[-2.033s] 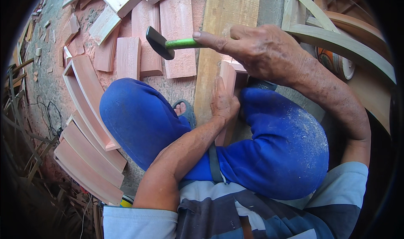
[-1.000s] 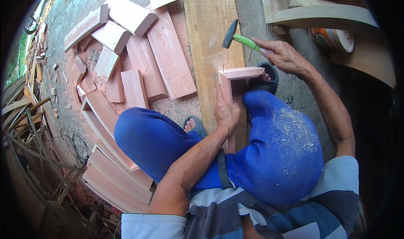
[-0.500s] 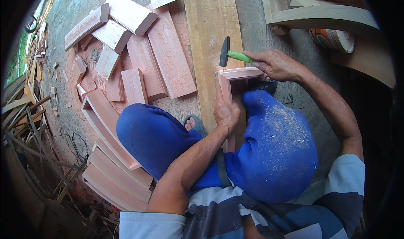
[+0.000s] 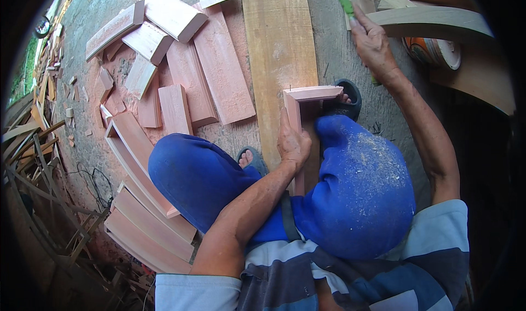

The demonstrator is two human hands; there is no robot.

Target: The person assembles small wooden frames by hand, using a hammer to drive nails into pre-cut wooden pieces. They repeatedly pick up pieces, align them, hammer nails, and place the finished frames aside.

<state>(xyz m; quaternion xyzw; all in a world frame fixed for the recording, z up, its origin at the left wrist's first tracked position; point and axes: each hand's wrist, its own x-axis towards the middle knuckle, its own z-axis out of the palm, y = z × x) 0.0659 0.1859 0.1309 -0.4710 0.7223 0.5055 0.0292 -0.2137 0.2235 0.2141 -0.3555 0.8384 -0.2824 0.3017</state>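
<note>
My left hand (image 4: pixel 294 146) is closed around the upright side of a wooden frame (image 4: pixel 316 94), whose two pieces meet in a corner between my knees. A thin nail (image 4: pixel 290 87) sticks up from that corner. Raised at the upper right, my right hand (image 4: pixel 375 47) grips a hammer (image 4: pixel 345 1) by its green handle. The dark hammer head is partly cut off by the top of the picture. The frame's near end is partly hidden by my left hand and leg.
A long plank (image 4: pixel 282 34) lies on the concrete under the frame. Several pinkish wood blocks (image 4: pixel 175 109) and boards are piled to the left, with curved pieces (image 4: pixel 143 163) nearer me. Curved wooden parts (image 4: pixel 433 23) and an orange-and-white can (image 4: pixel 433 52) stand at the upper right.
My right hand has lifted the hammer up and to the right, away from the nail at the corner. My left hand keeps its hold on the frame.
</note>
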